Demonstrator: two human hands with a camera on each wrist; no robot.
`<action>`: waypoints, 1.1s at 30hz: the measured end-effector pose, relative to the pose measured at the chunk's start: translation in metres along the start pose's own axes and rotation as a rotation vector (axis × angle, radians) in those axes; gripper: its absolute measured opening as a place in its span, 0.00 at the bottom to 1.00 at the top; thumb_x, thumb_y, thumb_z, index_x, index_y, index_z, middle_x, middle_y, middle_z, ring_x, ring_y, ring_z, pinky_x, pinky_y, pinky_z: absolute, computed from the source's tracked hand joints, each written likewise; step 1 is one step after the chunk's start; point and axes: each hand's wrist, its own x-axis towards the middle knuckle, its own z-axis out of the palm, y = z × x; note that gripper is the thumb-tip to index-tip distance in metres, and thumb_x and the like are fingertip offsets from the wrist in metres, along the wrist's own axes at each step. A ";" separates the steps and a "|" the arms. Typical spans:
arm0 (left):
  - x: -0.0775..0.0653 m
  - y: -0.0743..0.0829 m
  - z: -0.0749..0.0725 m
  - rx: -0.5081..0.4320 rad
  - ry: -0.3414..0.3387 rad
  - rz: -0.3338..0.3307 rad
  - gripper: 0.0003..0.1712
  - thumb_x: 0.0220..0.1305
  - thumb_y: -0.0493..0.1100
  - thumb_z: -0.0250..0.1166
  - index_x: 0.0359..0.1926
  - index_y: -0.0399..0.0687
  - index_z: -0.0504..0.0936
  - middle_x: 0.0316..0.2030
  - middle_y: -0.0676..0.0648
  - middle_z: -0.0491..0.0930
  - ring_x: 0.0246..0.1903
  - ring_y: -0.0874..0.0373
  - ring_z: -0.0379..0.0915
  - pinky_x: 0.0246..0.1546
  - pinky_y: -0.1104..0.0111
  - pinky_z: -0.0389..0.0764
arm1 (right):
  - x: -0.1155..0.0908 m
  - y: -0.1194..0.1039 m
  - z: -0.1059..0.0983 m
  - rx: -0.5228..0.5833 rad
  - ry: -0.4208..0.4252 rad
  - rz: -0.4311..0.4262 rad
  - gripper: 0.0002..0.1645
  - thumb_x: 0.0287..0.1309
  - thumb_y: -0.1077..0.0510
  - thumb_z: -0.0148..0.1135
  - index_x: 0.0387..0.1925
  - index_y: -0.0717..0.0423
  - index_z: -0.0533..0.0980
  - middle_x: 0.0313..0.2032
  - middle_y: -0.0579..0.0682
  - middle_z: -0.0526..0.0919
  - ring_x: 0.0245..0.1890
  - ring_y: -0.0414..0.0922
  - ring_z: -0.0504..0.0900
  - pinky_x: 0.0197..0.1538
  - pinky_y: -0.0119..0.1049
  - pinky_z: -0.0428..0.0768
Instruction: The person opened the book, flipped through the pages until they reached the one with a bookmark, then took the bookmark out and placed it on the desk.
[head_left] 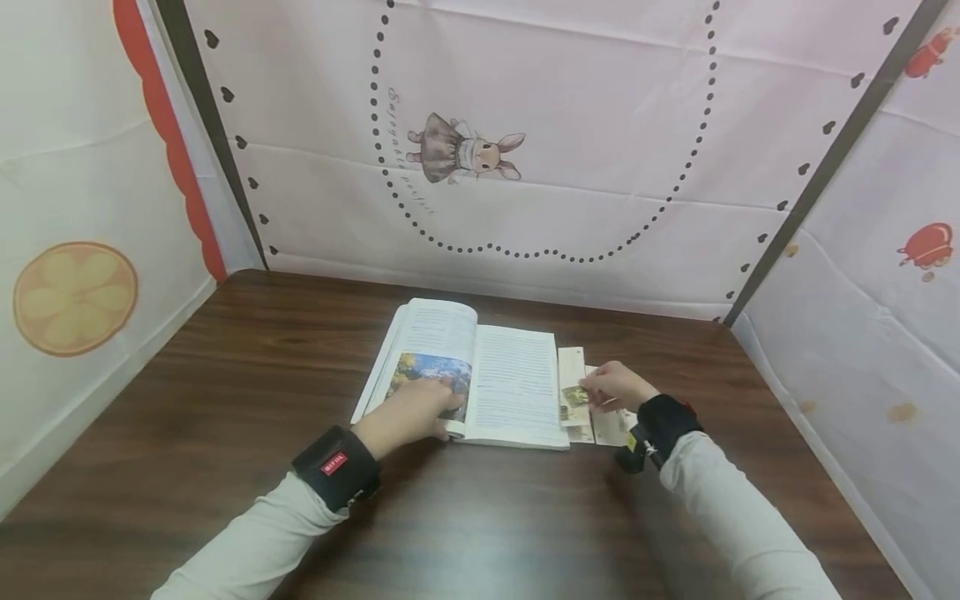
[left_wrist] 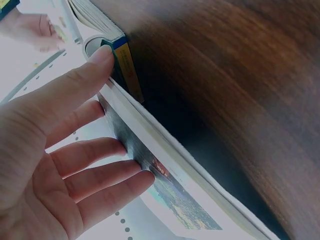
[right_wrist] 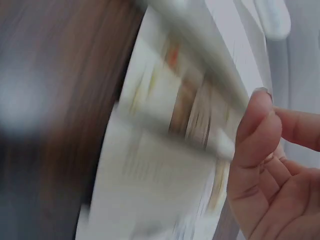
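Note:
An open book (head_left: 516, 383) lies on the table, its left page carrying a colour photo (head_left: 431, 367). My left hand (head_left: 412, 410) rests on that page with fairly straight fingers; its thumb (left_wrist: 102, 55) touches the lower edge near the spine. At the book's right side, my right hand (head_left: 617, 385) pinches the edge of a narrow cream card (head_left: 572, 362), like a bookmark, with a printed picture. More cream cards (head_left: 609, 428) lie underneath and beside it, partly hidden by that hand. In the right wrist view, thumb and forefinger meet at the blurred card (right_wrist: 192, 107).
The dark wooden table (head_left: 480, 517) extends around the book. Printed cloth (head_left: 600, 125) hangs behind the table and along both sides. A black band (head_left: 337, 467) is strapped on each wrist, and a small dark device (head_left: 630, 457) sits under the right one.

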 end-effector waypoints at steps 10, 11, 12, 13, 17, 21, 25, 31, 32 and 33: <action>-0.010 -0.008 0.003 -0.019 0.006 -0.010 0.23 0.38 0.43 0.77 0.40 0.45 0.85 0.29 0.48 0.81 0.30 0.55 0.75 0.33 0.64 0.77 | 0.008 0.020 0.014 -0.338 0.305 -0.014 0.23 0.53 0.58 0.64 0.10 0.54 0.64 0.10 0.41 0.59 0.12 0.37 0.59 0.19 0.29 0.60; -0.010 -0.008 0.004 -0.022 0.005 -0.008 0.23 0.39 0.43 0.77 0.41 0.45 0.85 0.30 0.48 0.81 0.30 0.55 0.76 0.34 0.64 0.77 | 0.009 0.022 0.016 -0.391 0.334 -0.017 0.24 0.52 0.57 0.65 0.10 0.53 0.62 0.10 0.41 0.58 0.13 0.38 0.58 0.19 0.30 0.59; -0.010 -0.007 0.005 -0.024 0.006 -0.006 0.24 0.39 0.44 0.77 0.42 0.45 0.85 0.30 0.48 0.81 0.31 0.54 0.76 0.35 0.63 0.78 | 0.010 0.023 0.018 -0.427 0.357 -0.017 0.25 0.51 0.57 0.66 0.10 0.54 0.61 0.11 0.42 0.57 0.13 0.38 0.58 0.20 0.30 0.58; -0.010 -0.007 0.005 -0.022 0.010 -0.002 0.24 0.39 0.44 0.77 0.42 0.45 0.85 0.31 0.47 0.82 0.32 0.54 0.77 0.36 0.62 0.78 | 0.010 0.024 0.020 -0.455 0.374 -0.021 0.25 0.50 0.57 0.67 0.10 0.55 0.61 0.11 0.43 0.57 0.14 0.39 0.58 0.20 0.31 0.58; -0.008 -0.004 0.004 -0.009 0.011 -0.009 0.21 0.38 0.44 0.77 0.38 0.46 0.85 0.31 0.47 0.82 0.32 0.54 0.78 0.35 0.63 0.79 | 0.011 0.021 0.023 -0.518 0.393 -0.072 0.17 0.49 0.59 0.67 0.18 0.60 0.67 0.15 0.47 0.65 0.18 0.43 0.64 0.23 0.32 0.62; -0.007 -0.003 0.003 0.023 0.013 -0.003 0.18 0.37 0.44 0.77 0.34 0.47 0.85 0.28 0.49 0.80 0.29 0.56 0.75 0.32 0.65 0.77 | 0.004 0.009 0.031 -0.549 0.290 -0.268 0.12 0.54 0.59 0.64 0.35 0.64 0.74 0.32 0.56 0.79 0.33 0.50 0.78 0.36 0.41 0.77; -0.005 -0.001 0.002 0.026 0.011 0.005 0.19 0.38 0.44 0.77 0.35 0.47 0.85 0.28 0.49 0.80 0.28 0.56 0.75 0.32 0.66 0.77 | -0.007 -0.004 0.047 -0.720 0.083 -0.463 0.31 0.57 0.48 0.62 0.55 0.65 0.71 0.58 0.64 0.73 0.60 0.59 0.71 0.60 0.57 0.69; -0.003 0.000 0.000 0.023 0.016 0.008 0.18 0.39 0.44 0.77 0.35 0.46 0.85 0.26 0.51 0.80 0.27 0.58 0.74 0.30 0.69 0.75 | -0.016 -0.021 0.065 -0.907 -0.057 -0.494 0.51 0.46 0.39 0.69 0.64 0.65 0.64 0.66 0.65 0.64 0.68 0.58 0.63 0.64 0.59 0.62; -0.003 0.000 0.000 0.022 0.017 0.008 0.18 0.39 0.44 0.77 0.35 0.46 0.85 0.26 0.51 0.80 0.28 0.58 0.74 0.30 0.69 0.75 | -0.017 -0.022 0.065 -0.923 -0.056 -0.493 0.50 0.45 0.39 0.70 0.63 0.65 0.64 0.65 0.64 0.65 0.67 0.57 0.64 0.64 0.58 0.63; -0.004 0.000 0.000 0.017 0.017 0.009 0.18 0.39 0.44 0.77 0.36 0.46 0.85 0.26 0.51 0.80 0.27 0.58 0.74 0.30 0.69 0.74 | -0.017 -0.023 0.066 -0.939 -0.057 -0.496 0.50 0.45 0.40 0.70 0.63 0.65 0.65 0.65 0.64 0.66 0.66 0.57 0.66 0.64 0.56 0.65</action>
